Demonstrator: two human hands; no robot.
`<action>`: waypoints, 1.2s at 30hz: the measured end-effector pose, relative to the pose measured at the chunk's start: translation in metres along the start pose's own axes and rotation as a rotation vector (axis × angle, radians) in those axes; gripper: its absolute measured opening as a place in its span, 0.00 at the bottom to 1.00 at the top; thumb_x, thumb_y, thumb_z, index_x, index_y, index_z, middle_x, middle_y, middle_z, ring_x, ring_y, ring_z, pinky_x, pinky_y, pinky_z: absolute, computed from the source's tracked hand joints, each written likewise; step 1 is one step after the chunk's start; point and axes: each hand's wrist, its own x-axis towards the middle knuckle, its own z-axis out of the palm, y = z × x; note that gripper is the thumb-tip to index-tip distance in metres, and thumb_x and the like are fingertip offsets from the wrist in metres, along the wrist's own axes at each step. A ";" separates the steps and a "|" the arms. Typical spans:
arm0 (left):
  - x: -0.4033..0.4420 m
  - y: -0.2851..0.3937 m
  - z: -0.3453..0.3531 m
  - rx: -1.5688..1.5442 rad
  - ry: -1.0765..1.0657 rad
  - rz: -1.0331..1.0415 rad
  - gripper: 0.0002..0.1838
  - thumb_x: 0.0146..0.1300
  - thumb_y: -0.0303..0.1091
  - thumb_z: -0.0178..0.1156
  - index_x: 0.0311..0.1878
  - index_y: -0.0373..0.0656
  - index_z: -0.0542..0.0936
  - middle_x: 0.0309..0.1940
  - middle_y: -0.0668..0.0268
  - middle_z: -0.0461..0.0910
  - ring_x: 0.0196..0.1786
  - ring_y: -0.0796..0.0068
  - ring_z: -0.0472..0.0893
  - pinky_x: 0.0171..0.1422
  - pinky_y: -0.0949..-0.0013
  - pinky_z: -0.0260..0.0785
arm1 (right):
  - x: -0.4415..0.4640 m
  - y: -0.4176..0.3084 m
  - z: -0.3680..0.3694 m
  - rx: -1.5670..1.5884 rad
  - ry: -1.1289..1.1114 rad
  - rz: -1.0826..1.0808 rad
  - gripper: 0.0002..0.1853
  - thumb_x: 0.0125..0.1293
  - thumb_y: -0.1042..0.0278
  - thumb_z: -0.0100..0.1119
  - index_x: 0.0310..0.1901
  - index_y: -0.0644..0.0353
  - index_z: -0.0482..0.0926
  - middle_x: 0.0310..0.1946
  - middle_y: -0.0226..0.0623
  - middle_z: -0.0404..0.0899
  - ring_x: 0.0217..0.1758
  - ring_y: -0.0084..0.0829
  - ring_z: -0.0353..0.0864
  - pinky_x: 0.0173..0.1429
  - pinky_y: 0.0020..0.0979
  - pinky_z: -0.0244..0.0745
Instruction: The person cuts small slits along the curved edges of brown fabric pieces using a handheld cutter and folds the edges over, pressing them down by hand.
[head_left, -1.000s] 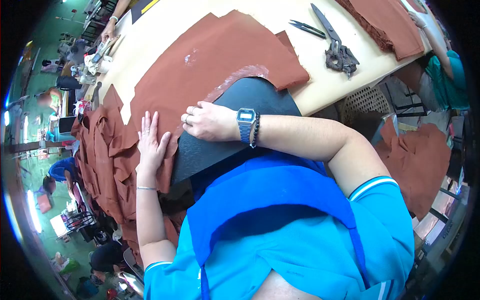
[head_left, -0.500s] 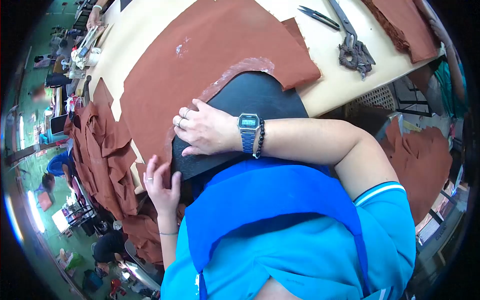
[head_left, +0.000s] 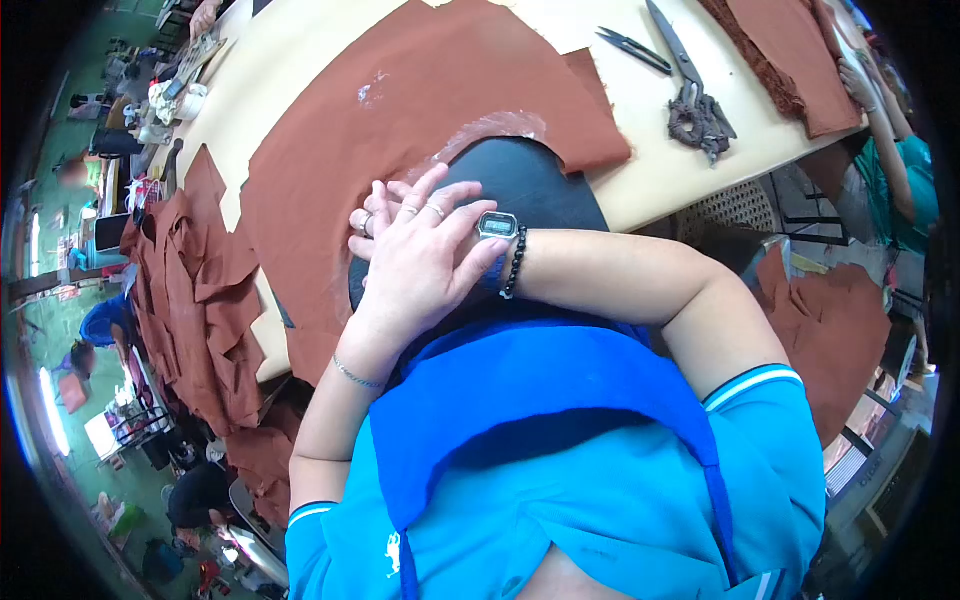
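Fabric [head_left: 310, 140], likely light and limp, best held by its outer edge, clear of whitish smear [head_left: 500, 126]; left hand [head_left: 415, 260] splayed atop right hand [head_left: 363, 221], whose grip I cannot tell.

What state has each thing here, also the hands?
Brown sheet: spread out, whitish smear along curved edge
Dark sheet: partly covered
Large shears: apparently closed, handles wrapped
Black snips: open or shut, unclear
Brown pile: crumpled
Left hand: spread open, crossing the other
Right hand: mostly covered
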 end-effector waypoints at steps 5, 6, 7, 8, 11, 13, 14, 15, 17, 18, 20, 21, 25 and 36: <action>-0.009 -0.003 0.000 -0.105 0.013 0.036 0.22 0.60 0.48 0.70 0.56 0.54 0.84 0.59 0.70 0.80 0.74 0.60 0.69 0.78 0.26 0.33 | -0.006 -0.003 -0.008 -0.060 -0.020 0.005 0.22 0.68 0.46 0.55 0.51 0.56 0.80 0.55 0.39 0.75 0.61 0.38 0.73 0.58 0.43 0.69; -0.012 -0.003 0.000 -0.102 0.026 0.038 0.24 0.57 0.47 0.73 0.56 0.54 0.84 0.59 0.70 0.80 0.73 0.60 0.70 0.78 0.26 0.33 | -0.006 -0.003 -0.008 -0.065 -0.023 0.003 0.22 0.68 0.46 0.55 0.52 0.56 0.79 0.55 0.39 0.75 0.61 0.38 0.73 0.59 0.43 0.69; -0.015 -0.003 0.001 -0.108 0.041 0.043 0.24 0.57 0.48 0.73 0.56 0.54 0.84 0.59 0.70 0.80 0.73 0.60 0.70 0.78 0.27 0.33 | -0.006 -0.003 -0.008 -0.068 -0.023 0.001 0.22 0.68 0.46 0.55 0.52 0.55 0.79 0.56 0.39 0.75 0.61 0.38 0.73 0.59 0.43 0.69; -0.017 -0.003 0.002 -0.115 0.057 0.050 0.24 0.57 0.48 0.73 0.56 0.54 0.84 0.58 0.70 0.80 0.72 0.60 0.70 0.78 0.27 0.33 | -0.006 -0.005 -0.009 -0.072 -0.027 -0.001 0.22 0.68 0.47 0.55 0.52 0.55 0.79 0.56 0.39 0.75 0.61 0.38 0.73 0.60 0.43 0.69; -0.020 -0.005 0.006 -0.130 0.101 0.074 0.24 0.56 0.49 0.73 0.56 0.54 0.85 0.59 0.70 0.80 0.72 0.59 0.71 0.78 0.28 0.34 | -0.006 -0.007 -0.009 -0.081 -0.034 -0.011 0.21 0.67 0.47 0.55 0.52 0.55 0.79 0.56 0.39 0.74 0.62 0.38 0.72 0.61 0.43 0.68; -0.021 -0.007 0.009 -0.137 0.121 0.084 0.24 0.56 0.49 0.73 0.56 0.55 0.85 0.59 0.69 0.81 0.71 0.58 0.71 0.78 0.28 0.35 | -0.006 -0.006 -0.010 -0.087 -0.038 -0.013 0.21 0.67 0.48 0.55 0.53 0.54 0.78 0.57 0.39 0.74 0.62 0.38 0.72 0.62 0.43 0.68; -0.022 -0.007 0.010 -0.140 0.127 0.084 0.24 0.56 0.49 0.73 0.56 0.55 0.85 0.58 0.69 0.81 0.71 0.58 0.71 0.78 0.28 0.35 | -0.006 -0.006 -0.010 -0.092 -0.039 -0.015 0.21 0.67 0.48 0.55 0.53 0.54 0.78 0.57 0.39 0.73 0.62 0.38 0.72 0.62 0.43 0.68; -0.023 -0.008 0.011 -0.143 0.134 0.082 0.24 0.56 0.50 0.73 0.56 0.55 0.85 0.58 0.69 0.81 0.71 0.58 0.71 0.78 0.28 0.35 | -0.005 -0.005 -0.011 -0.095 -0.041 -0.014 0.21 0.67 0.48 0.55 0.53 0.54 0.78 0.57 0.39 0.73 0.62 0.38 0.72 0.63 0.43 0.68; -0.026 -0.007 0.012 -0.097 0.130 0.060 0.26 0.58 0.51 0.71 0.58 0.55 0.84 0.62 0.67 0.78 0.72 0.57 0.69 0.78 0.29 0.36 | -0.003 -0.005 -0.010 -0.095 -0.037 -0.021 0.21 0.67 0.49 0.55 0.53 0.53 0.78 0.58 0.39 0.73 0.62 0.38 0.72 0.63 0.43 0.67; -0.028 -0.006 0.013 -0.073 0.129 0.046 0.26 0.59 0.52 0.70 0.59 0.55 0.83 0.64 0.65 0.77 0.73 0.57 0.69 0.78 0.29 0.36 | -0.001 -0.007 -0.011 -0.096 -0.032 -0.024 0.20 0.67 0.49 0.55 0.53 0.53 0.78 0.58 0.39 0.73 0.62 0.38 0.72 0.64 0.43 0.67; -0.037 -0.008 0.019 -0.029 0.220 0.039 0.27 0.62 0.52 0.67 0.62 0.55 0.81 0.69 0.62 0.72 0.75 0.56 0.66 0.78 0.29 0.38 | 0.005 -0.002 -0.007 -0.110 -0.035 -0.019 0.20 0.66 0.50 0.55 0.54 0.53 0.77 0.59 0.39 0.72 0.62 0.38 0.71 0.65 0.43 0.67; -0.043 -0.011 0.018 0.002 0.272 0.027 0.27 0.63 0.53 0.66 0.64 0.55 0.80 0.71 0.61 0.70 0.75 0.55 0.65 0.78 0.29 0.39 | 0.015 -0.003 -0.007 -0.160 -0.110 -0.014 0.20 0.66 0.50 0.55 0.54 0.52 0.77 0.59 0.38 0.72 0.62 0.39 0.71 0.65 0.43 0.67; -0.082 -0.040 -0.001 0.016 0.374 -0.349 0.28 0.70 0.52 0.58 0.69 0.49 0.73 0.69 0.53 0.71 0.74 0.48 0.65 0.74 0.36 0.54 | 0.025 -0.006 -0.016 -0.123 -0.111 -0.040 0.21 0.65 0.56 0.62 0.55 0.58 0.78 0.54 0.44 0.77 0.60 0.45 0.76 0.69 0.48 0.67; -0.153 -0.084 0.001 0.296 0.466 -0.810 0.41 0.58 0.65 0.66 0.64 0.42 0.77 0.58 0.52 0.75 0.62 0.50 0.74 0.66 0.49 0.64 | 0.030 0.024 -0.098 -0.326 0.034 0.243 0.16 0.67 0.53 0.64 0.48 0.55 0.83 0.53 0.42 0.81 0.61 0.43 0.79 0.67 0.51 0.69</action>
